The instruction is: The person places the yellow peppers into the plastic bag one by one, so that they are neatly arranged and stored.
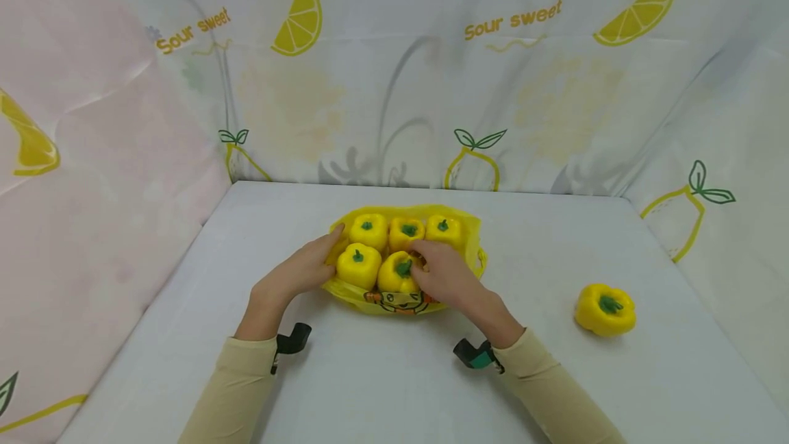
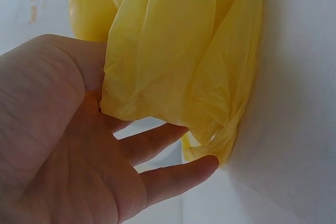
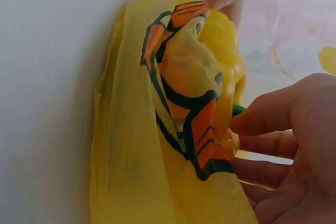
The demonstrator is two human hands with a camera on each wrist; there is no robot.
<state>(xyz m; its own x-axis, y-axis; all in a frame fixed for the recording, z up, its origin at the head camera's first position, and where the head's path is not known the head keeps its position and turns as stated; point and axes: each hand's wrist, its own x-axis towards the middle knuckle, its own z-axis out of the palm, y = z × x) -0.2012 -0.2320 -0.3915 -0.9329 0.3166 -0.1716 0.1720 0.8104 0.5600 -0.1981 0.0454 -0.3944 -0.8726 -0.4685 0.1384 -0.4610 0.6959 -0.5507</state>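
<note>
A yellow plastic bag (image 1: 351, 299) with a printed cartoon face lies open on the table, several yellow bell peppers inside in two rows, green stems up. At its left side, my left hand (image 1: 301, 269) holds the bag's edge; in the left wrist view the thumb goes behind the yellow film (image 2: 157, 56) and the fingers stay outside. My right hand (image 1: 448, 274) reaches over the bag's right part and grips the front-row bell pepper (image 1: 392, 275) by its stem side. In the right wrist view the thumb touches that pepper beside its green stem (image 3: 238, 109); the other fingertips are hidden.
One more yellow bell pepper (image 1: 594, 314) lies on the white table (image 1: 382, 375) to the right of the bag. Lemon-printed cloth (image 1: 382, 74) hangs behind the table and along its sides. A knotted bag handle (image 1: 482, 262) sticks out at the bag's right.
</note>
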